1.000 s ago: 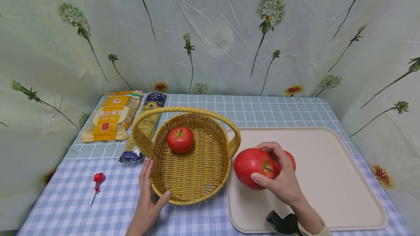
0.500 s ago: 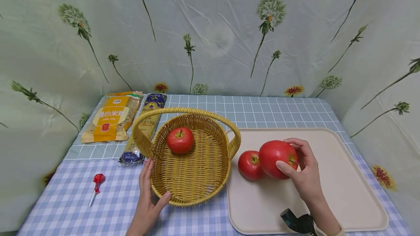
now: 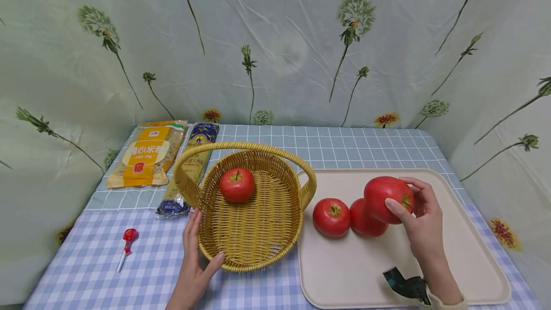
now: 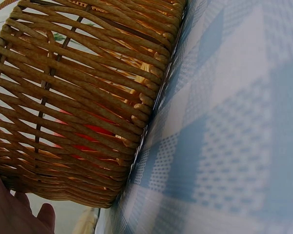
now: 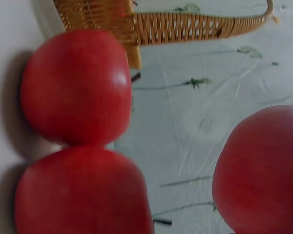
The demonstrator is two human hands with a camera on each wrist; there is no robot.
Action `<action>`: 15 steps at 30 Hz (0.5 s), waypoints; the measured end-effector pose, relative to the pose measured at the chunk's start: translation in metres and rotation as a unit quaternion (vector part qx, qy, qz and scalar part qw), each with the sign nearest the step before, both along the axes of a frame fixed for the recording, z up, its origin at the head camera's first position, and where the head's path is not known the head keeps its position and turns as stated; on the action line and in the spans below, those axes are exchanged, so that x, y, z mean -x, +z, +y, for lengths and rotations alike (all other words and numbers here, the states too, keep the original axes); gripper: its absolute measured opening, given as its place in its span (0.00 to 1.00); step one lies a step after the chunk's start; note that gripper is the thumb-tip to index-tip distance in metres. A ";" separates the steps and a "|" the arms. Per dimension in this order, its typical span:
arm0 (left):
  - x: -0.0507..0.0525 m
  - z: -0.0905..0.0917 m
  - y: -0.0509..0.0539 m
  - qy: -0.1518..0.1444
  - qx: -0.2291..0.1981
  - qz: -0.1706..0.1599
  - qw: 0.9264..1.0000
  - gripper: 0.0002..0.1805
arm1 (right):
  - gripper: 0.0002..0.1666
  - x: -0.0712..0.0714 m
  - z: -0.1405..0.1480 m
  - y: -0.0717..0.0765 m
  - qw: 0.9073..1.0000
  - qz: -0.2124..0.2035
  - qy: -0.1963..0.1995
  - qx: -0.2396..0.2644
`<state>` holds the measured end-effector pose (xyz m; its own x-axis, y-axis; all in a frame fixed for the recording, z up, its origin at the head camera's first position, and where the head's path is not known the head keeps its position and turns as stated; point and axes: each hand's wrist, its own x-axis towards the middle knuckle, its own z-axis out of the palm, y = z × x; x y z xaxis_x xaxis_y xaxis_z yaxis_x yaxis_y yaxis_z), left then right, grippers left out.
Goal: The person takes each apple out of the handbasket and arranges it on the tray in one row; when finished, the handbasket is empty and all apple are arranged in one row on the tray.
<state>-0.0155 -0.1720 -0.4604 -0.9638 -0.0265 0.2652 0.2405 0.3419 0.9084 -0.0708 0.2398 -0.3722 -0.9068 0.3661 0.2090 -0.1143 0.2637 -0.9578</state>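
In the head view my right hand (image 3: 425,219) grips a red apple (image 3: 387,199), thumb in front and fingers behind it, held above the beige tray (image 3: 447,262). Two more apples stand on the tray: one apple (image 3: 330,217) nearer the basket and another apple (image 3: 366,220) partly covered by the held one. My left hand (image 3: 193,262) rests against the near left side of a wicker basket (image 3: 254,226), fingers fairly straight and thumb at the rim. One apple (image 3: 236,184) lies inside the basket. The right wrist view shows the held apple (image 5: 263,170) apart from the two tray apples.
Behind the basket's left side lies a spaghetti packet (image 3: 189,171), next to a yellow food bag (image 3: 146,154). A red lollipop (image 3: 127,245) is on the checked cloth at left. The basket's tall arched handle (image 3: 245,145) spans its opening. A floral curtain (image 3: 284,51) hangs behind.
My right hand has moved right and slightly back with the apple, away from the basket, uncovering the two tray apples. My left hand and the basket have stayed put.
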 end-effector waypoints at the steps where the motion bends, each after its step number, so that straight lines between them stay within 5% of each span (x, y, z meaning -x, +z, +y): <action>1: 0.000 0.000 0.000 0.000 -0.001 0.001 1.000 0.51 | 0.34 0.001 0.002 -0.001 1.000 -0.002 -0.004 0.004; 15: 0.000 0.000 0.000 -0.001 0.004 0.005 1.000 0.51 | 0.30 0.005 0.033 -0.010 0.995 -0.066 -0.076 0.009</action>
